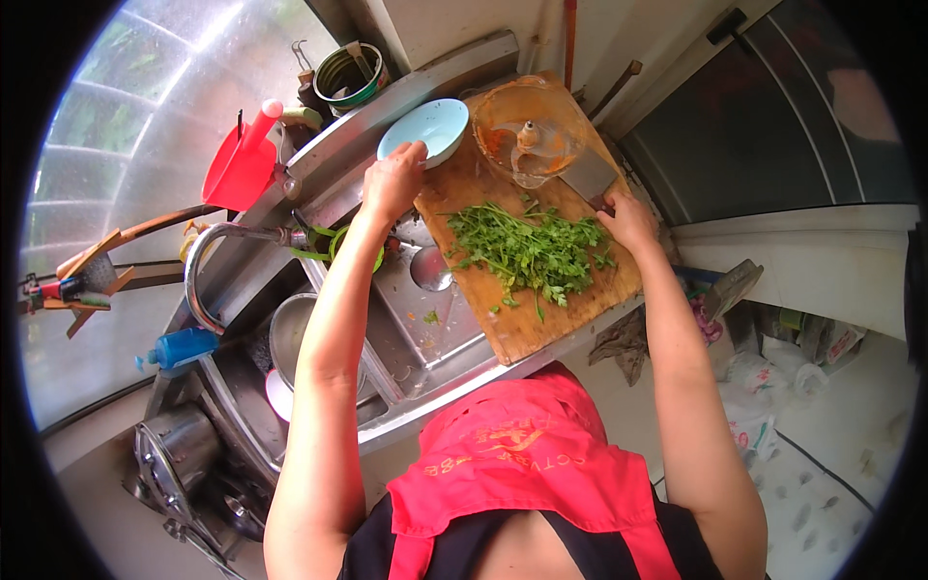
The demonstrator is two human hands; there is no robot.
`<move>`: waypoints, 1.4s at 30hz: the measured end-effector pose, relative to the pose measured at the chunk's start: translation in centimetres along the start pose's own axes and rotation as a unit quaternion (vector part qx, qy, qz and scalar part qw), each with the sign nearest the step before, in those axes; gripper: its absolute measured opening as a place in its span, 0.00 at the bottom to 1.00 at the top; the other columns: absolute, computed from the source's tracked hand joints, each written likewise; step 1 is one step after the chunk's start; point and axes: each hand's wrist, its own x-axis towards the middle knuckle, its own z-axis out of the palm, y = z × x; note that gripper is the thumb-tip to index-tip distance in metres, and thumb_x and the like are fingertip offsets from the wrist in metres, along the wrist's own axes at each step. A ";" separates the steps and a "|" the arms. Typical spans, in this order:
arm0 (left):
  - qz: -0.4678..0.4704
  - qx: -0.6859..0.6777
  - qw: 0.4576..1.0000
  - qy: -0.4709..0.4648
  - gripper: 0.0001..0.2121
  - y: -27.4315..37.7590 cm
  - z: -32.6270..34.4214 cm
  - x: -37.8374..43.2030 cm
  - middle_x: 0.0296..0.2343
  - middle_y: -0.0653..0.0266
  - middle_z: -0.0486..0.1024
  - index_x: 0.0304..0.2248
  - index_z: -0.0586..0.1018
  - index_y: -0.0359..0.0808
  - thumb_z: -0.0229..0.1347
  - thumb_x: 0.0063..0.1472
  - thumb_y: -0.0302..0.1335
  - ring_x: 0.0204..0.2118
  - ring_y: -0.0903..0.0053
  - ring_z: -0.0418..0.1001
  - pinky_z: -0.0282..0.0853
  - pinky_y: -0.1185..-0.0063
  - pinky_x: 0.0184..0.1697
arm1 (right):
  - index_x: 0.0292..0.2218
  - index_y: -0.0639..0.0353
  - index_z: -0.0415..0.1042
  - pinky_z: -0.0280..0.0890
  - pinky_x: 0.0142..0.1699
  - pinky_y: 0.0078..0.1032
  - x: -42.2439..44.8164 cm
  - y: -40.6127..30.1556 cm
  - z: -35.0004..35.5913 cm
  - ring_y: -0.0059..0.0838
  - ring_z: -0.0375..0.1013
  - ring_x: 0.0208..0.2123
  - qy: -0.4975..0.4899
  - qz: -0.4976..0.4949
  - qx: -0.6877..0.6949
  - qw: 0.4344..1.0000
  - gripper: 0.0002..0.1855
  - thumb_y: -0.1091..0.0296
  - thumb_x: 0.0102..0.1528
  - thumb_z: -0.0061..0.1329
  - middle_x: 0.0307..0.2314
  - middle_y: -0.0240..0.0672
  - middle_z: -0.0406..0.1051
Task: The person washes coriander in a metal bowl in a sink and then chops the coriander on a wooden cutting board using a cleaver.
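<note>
A light blue bowl [435, 130] tilts at the back, by the board's far left corner, and the curled fingers of my left hand [395, 177] are at its near rim. My right hand [629, 221] grips a cleaver [589, 177] at its handle, most of which my fingers hide. The broad blade lies over the right part of a wooden cutting board [507, 330]. Leafy green herbs [533, 250], with stems, are heaped in the middle of that board. Behind them stands a clear food-processor bowl [529, 134] with orange residue inside and a central blade hub.
The board bridges a steel sink [406, 319]; a metal basin [286, 337] sits in the left compartment. A curved faucet [199, 268], a blue pump bottle [185, 348] and a red scoop [243, 170] are at left. Plastic bags [754, 373] lie at lower right.
</note>
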 end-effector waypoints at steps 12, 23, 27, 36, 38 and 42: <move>-0.045 0.060 0.997 0.002 0.21 -0.6 1.8 -4.9 0.47 0.60 0.65 0.47 0.66 0.40 0.55 0.52 0.26 0.41 0.60 0.71 0.69 0.68 0.40 | 0.36 0.64 0.64 0.64 0.42 0.40 -1.8 0.4 1.7 0.49 0.70 0.38 -0.015 -0.056 0.027 0.998 0.17 0.59 0.53 0.48 0.34 0.49 0.70; -0.057 -0.219 0.970 -0.084 0.09 7.7 1.8 -12.2 0.29 0.55 0.76 0.35 0.77 0.33 0.56 0.53 0.25 0.30 0.67 0.76 0.71 0.74 0.34 | 0.41 0.65 0.66 0.64 0.42 0.38 -8.5 6.4 -1.1 0.52 0.68 0.39 0.076 0.047 0.157 0.984 0.19 0.60 0.54 0.45 0.37 0.52 0.69; -0.046 -0.338 0.926 -0.161 0.11 13.3 2.1 -12.4 0.31 0.57 0.77 0.38 0.77 0.33 0.55 0.56 0.30 0.29 0.72 0.76 0.71 0.75 0.34 | 0.43 0.66 0.66 0.64 0.43 0.38 -11.0 7.0 -0.6 0.52 0.68 0.40 0.234 -0.022 0.189 0.953 0.21 0.60 0.54 0.47 0.38 0.51 0.68; -0.194 -0.707 0.677 -0.062 0.12 20.1 4.7 -6.9 0.34 0.68 0.75 0.41 0.73 0.36 0.52 0.61 0.33 0.38 0.83 0.70 0.65 0.79 0.41 | 0.45 0.60 0.63 0.65 0.42 0.36 -10.5 -7.0 -3.0 0.45 0.68 0.39 0.210 -0.254 0.137 0.934 0.20 0.66 0.52 0.49 0.36 0.41 0.67; -0.197 -0.739 0.644 0.018 0.05 19.0 4.6 -6.7 0.27 0.71 0.76 0.32 0.75 0.36 0.53 0.61 0.29 0.32 0.84 0.70 0.64 0.82 0.37 | 0.47 0.58 0.63 0.64 0.43 0.35 -9.0 -7.7 -2.9 0.42 0.68 0.40 0.249 -0.322 0.077 0.910 0.22 0.68 0.51 0.51 0.36 0.38 0.67; -0.164 -0.745 0.623 0.175 0.05 14.1 5.6 -7.4 0.31 0.73 0.74 0.33 0.75 0.38 0.55 0.60 0.29 0.33 0.87 0.67 0.61 0.83 0.40 | 0.47 0.57 0.63 0.63 0.46 0.34 -8.3 -7.6 -1.3 0.42 0.67 0.42 0.159 -0.273 0.098 0.944 0.24 0.73 0.48 0.53 0.38 0.37 0.67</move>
